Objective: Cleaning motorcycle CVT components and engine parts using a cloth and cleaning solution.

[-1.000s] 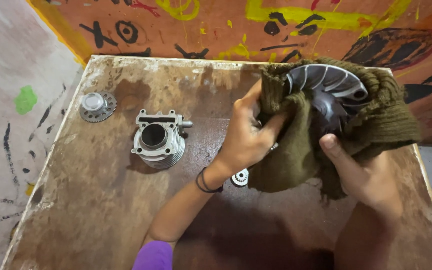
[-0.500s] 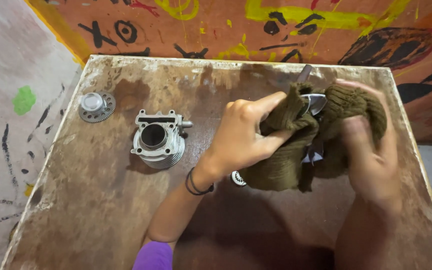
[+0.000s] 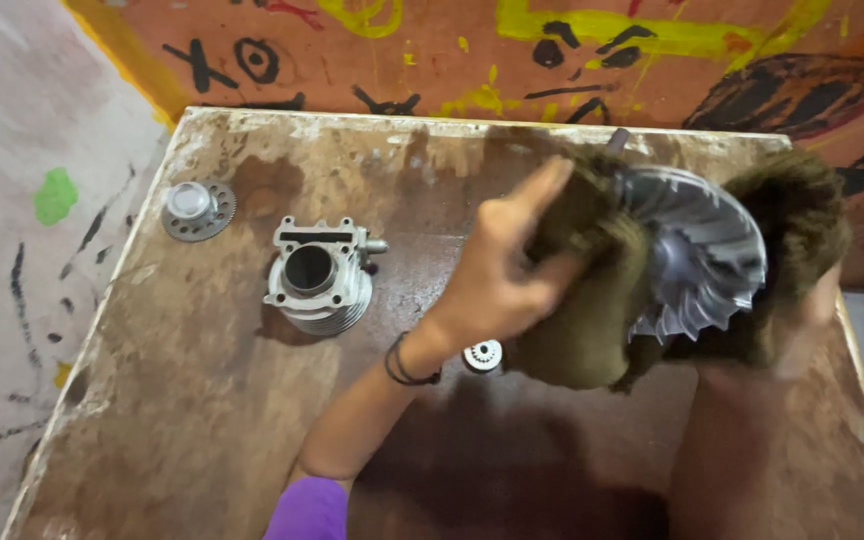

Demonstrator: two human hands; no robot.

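Silvery finned wheel (image 3: 697,255) held above the wooden table's (image 3: 202,420) right side, wrapped in olive cloth (image 3: 582,320). Left hand (image 3: 507,275) pressing cloth onto fins; right hand (image 3: 802,320) gripping underneath. Best wiped along the blades, support kept firm.

Mostly browns and greys here, with one loud wall behind.

The cloth (image 3: 592,330) is a dull olive-brown, and the finned wheel (image 3: 702,255) it wraps is pale silver-grey. The table (image 3: 182,420) is stained brown wood, blotchy, whitish along the edges. The cylinder (image 3: 317,280) is light grey metal with a dark bore, the small gear (image 3: 482,355) is silvery, and the toothed disc (image 3: 197,210) is grey with a paler centre. The wall (image 3: 432,50) is orange with yellow streaks and black scribbles. The floor (image 3: 12,150) is pinkish-grey with a green blob. Sleeve (image 3: 307,510) is purple, wristband (image 3: 407,365) black.
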